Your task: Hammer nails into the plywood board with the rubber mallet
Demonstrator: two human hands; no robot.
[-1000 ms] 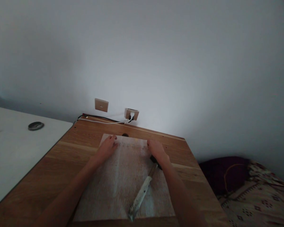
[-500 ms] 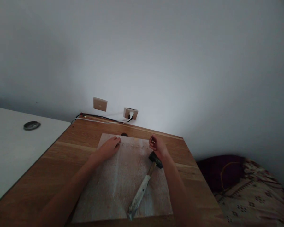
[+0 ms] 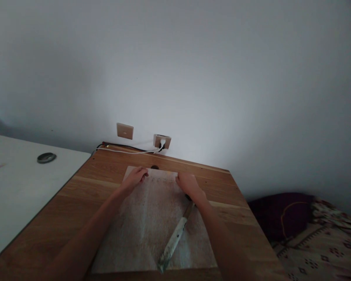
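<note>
A flat, worn pale board [image 3: 152,230] lies on a brown wooden table. My left hand [image 3: 137,177] rests at its far left corner, fingers curled inward; anything between them is too small to tell. At the far right corner my right hand [image 3: 187,182] is closed, knuckles up, and its fingertips are hidden from me. A hammer [image 3: 175,236] lies slantwise on the board's right half, its white-wrapped, chipped handle pointing toward me. My right wrist covers most of the dark hammer head.
The wooden table [image 3: 73,203] meets a white wall with a blank plate [image 3: 124,131] and a socket [image 3: 162,141] with a plug and cables. On the left, a white table [image 3: 14,195] bears a dark ring-shaped item [image 3: 46,157]. Patterned fabric [image 3: 318,253] lies at the lower right.
My right hand has moved left and down onto the board's far edge, turning knuckles up and covering the hammer head. My left hand has shifted slightly left. The view has tilted a little.
</note>
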